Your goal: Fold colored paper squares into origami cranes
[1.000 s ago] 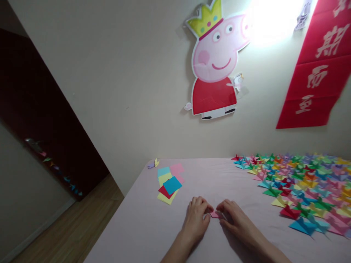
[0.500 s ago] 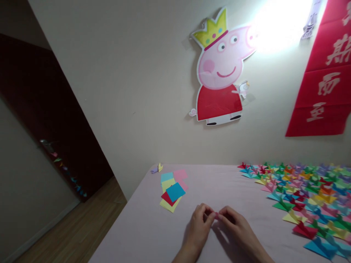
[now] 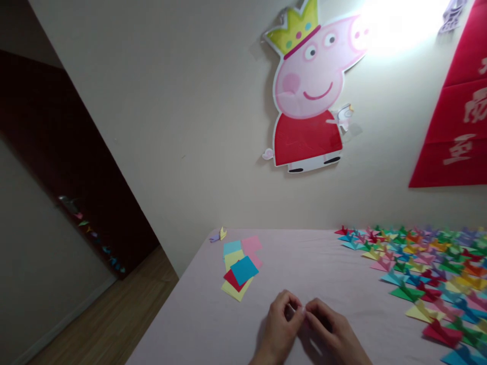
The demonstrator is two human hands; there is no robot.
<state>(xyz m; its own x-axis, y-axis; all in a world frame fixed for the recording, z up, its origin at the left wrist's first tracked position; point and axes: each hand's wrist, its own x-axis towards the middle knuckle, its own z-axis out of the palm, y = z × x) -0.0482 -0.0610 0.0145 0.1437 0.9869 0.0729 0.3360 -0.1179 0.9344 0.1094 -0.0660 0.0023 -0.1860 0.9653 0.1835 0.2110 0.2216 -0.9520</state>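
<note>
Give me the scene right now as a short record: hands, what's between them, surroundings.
Left hand: left hand curled, fingertips close to the other's
Right hand: right hand curled the same way
Between fingertips: hidden, cannot tell
Beyond left hand: overlapping paper squares, blue one uppermost
Far right: rows of colourful folded paper birds
Wall: pig cutout, red banner

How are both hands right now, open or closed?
Left hand: closed in a pinch; anything held is hidden.
Right hand: fingertips closed too; anything held is hidden.

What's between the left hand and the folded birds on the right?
In the head view: the right hand, then pale tablecloth.
</note>
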